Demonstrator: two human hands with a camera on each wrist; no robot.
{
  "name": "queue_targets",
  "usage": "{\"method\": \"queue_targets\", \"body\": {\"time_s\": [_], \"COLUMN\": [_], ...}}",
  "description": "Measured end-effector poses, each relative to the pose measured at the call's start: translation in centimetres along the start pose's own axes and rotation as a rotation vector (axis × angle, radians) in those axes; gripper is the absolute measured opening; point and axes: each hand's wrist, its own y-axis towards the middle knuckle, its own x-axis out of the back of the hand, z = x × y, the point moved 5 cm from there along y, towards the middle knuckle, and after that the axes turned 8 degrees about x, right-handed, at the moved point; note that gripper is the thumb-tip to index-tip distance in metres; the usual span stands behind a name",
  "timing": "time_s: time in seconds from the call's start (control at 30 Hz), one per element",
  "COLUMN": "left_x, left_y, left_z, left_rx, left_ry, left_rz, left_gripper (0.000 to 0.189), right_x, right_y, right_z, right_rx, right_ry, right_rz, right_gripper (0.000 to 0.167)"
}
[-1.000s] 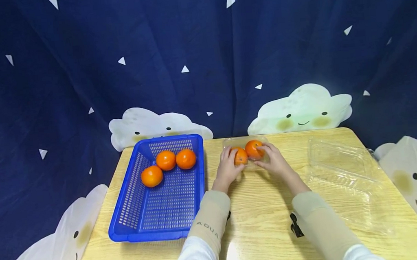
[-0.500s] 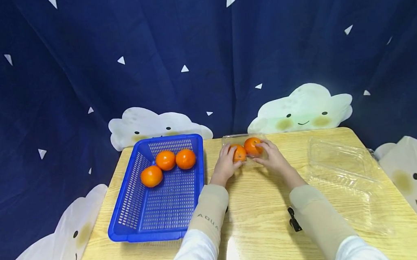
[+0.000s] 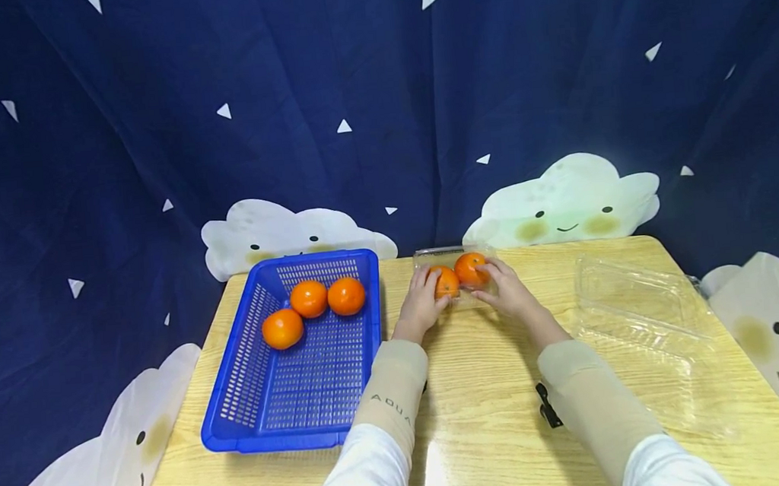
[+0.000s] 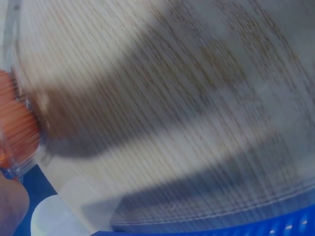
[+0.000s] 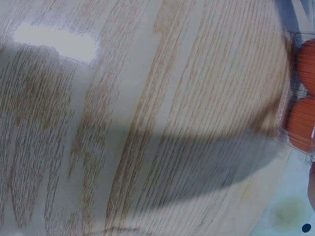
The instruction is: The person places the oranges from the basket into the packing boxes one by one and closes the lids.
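A clear plastic box (image 3: 440,255) with two oranges inside stands near the back edge of the wooden table in the head view. The left orange (image 3: 444,283) is partly covered by the fingers of my left hand (image 3: 419,306), which grips the box's left side. On the opposite side my right hand (image 3: 512,294) holds the box, fingers bent beside the right orange (image 3: 470,269). In the left wrist view, oranges (image 4: 18,130) show through the box wall at the left edge. The right wrist view has the box's clear corner (image 5: 294,140) and both oranges at its right edge.
Left of the hands, a blue plastic basket (image 3: 213,428) contains three oranges (image 3: 282,329). Clear plastic containers (image 3: 630,293) lie on the right part of the table (image 3: 487,434). A dark blue curtain (image 3: 389,60) with cloud pictures hangs behind.
Both hands have moved the box with its two oranges slightly away, toward the table's back edge. The basket and the containers on the right have stayed put.
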Motion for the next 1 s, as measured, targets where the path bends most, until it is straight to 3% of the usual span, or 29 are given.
{"method": "queue_targets", "body": {"time_s": [0.37, 0.73, 1.0], "left_x": [0.0, 0.2, 0.2], "left_y": [0.0, -0.2, -0.6], "left_z": [-0.1, -0.5, -0.9], "left_rx": [0.026, 0.043, 0.048], "left_ry": [-0.001, 0.039, 0.125], "left_rz": [0.017, 0.013, -0.076], "left_gripper": [0.057, 0.056, 0.055], "right_x": [0.1, 0.1, 0.3], "right_y": [-0.1, -0.3, -0.8], "right_z": [0.4, 1.1, 2.1], "right_rx": [0.009, -0.009, -0.01], "right_ry": [0.023, -0.033, -0.067], "right_rz": [-0.022, -0.022, -0.042], "right_gripper": [0.057, 0.057, 0.053]}}
